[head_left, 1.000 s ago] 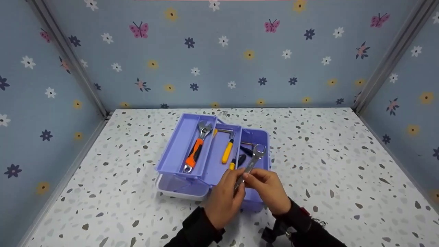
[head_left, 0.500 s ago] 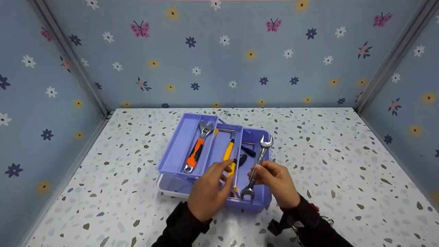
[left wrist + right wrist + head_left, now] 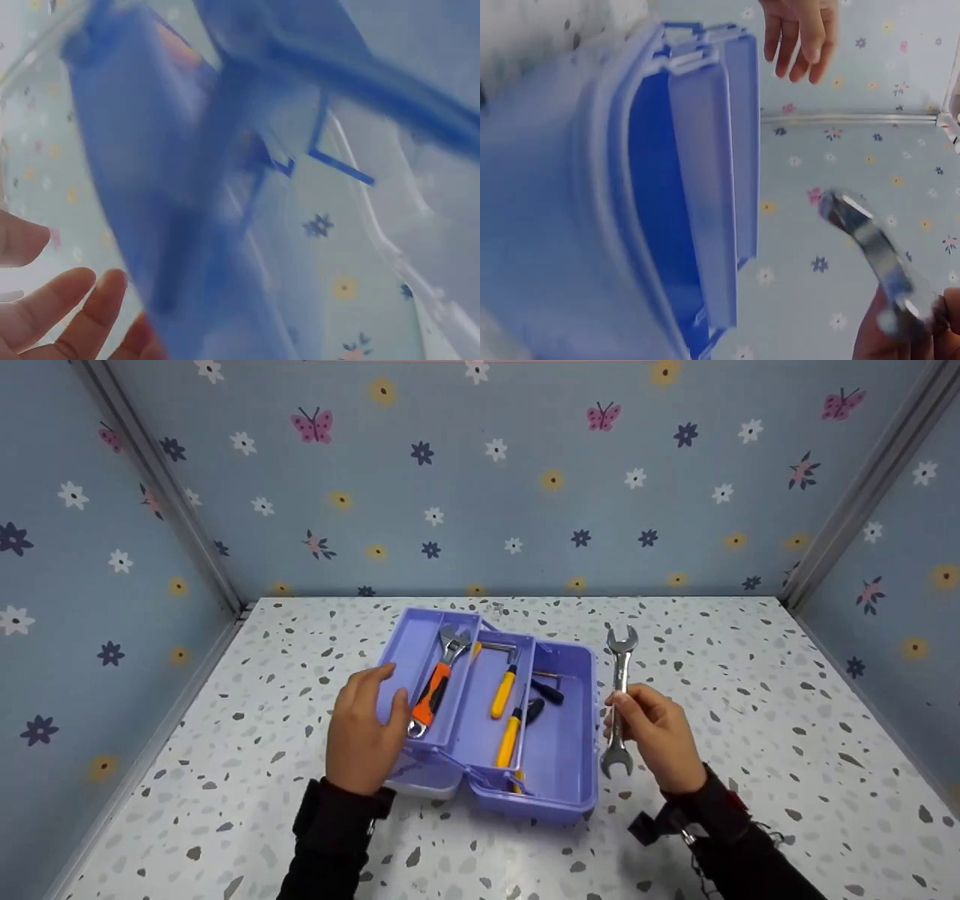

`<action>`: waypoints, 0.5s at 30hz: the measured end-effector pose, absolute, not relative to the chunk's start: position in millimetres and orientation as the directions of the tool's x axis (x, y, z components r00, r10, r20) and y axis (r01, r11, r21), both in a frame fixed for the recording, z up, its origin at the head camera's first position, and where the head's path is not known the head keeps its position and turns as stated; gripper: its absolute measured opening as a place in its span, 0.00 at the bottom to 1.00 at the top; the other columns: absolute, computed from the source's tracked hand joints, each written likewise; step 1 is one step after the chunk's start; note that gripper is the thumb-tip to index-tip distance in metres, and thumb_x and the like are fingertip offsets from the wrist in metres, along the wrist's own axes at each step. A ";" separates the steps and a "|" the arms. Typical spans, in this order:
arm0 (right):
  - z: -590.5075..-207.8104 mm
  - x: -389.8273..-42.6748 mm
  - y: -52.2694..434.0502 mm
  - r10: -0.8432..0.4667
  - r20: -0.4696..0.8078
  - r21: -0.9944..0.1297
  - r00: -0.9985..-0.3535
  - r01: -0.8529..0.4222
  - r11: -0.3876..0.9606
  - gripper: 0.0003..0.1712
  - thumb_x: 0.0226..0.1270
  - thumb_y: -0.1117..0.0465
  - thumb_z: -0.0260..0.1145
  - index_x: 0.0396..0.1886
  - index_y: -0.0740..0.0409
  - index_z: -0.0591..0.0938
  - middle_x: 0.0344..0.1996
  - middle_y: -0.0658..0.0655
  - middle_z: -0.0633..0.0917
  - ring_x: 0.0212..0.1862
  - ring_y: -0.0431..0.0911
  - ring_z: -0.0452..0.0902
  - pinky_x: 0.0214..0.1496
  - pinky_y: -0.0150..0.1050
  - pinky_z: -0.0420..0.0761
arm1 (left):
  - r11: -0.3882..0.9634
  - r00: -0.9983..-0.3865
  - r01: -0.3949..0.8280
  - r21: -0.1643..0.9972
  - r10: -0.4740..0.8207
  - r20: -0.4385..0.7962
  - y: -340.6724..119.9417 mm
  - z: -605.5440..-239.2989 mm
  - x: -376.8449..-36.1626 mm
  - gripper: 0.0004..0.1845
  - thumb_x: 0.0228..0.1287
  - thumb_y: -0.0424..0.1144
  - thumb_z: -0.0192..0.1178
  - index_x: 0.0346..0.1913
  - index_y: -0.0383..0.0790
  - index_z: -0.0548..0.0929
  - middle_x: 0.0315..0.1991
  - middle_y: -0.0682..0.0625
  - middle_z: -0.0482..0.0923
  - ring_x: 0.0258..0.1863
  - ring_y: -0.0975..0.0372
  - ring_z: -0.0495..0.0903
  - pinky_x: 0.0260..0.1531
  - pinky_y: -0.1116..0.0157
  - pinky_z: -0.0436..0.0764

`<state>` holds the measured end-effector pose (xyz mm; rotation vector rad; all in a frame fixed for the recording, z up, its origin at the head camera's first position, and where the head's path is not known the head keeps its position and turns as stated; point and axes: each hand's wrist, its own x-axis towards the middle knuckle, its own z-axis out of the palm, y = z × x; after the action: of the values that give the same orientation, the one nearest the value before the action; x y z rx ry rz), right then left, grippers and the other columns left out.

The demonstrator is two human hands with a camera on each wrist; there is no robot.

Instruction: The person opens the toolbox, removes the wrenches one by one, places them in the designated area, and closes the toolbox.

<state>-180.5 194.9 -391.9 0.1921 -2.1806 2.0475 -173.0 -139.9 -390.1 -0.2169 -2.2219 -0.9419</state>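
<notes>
My right hand (image 3: 660,735) pinches a silver double open-ended wrench (image 3: 620,701) near its middle, held up just right of the purple toolbox (image 3: 559,757). In the right wrist view the wrench (image 3: 874,251) looks blurred. My left hand (image 3: 364,735) hovers at the toolbox's left upper tray, fingers loosely spread and holding nothing; the left wrist view shows its fingers (image 3: 64,315) apart. An orange and black adjustable wrench (image 3: 433,682) lies in that tray. Yellow-handled tools (image 3: 504,694) lie in the middle tray, and black-handled ones (image 3: 547,691) in the deep bottom compartment.
The toolbox stands unfolded on a white speckled table (image 3: 720,697), its pale lid (image 3: 424,784) beneath the left tray. Flowered blue panels (image 3: 480,510) enclose the back and both sides.
My right hand has carried the wrench rightward, from over the toolbox to beside it. My left hand has let go of the wrench and moved left to the upper tray.
</notes>
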 end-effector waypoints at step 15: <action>-399.1 -213.2 258.6 0.163 0.109 -0.970 -0.981 -0.070 0.232 0.18 0.75 0.49 0.56 0.37 0.61 0.80 0.16 0.47 0.75 0.17 0.37 0.69 0.11 0.32 0.69 | 0.578 -0.956 0.031 0.815 -0.221 0.193 -173.7 -410.7 -195.9 0.29 0.69 0.39 0.54 0.70 0.30 0.66 0.64 0.33 0.72 0.62 0.42 0.74 0.62 0.47 0.72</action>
<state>-213.2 258.6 -399.1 -0.0884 -2.3121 1.8356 -195.9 -173.7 -410.7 0.1565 -2.5381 -1.3185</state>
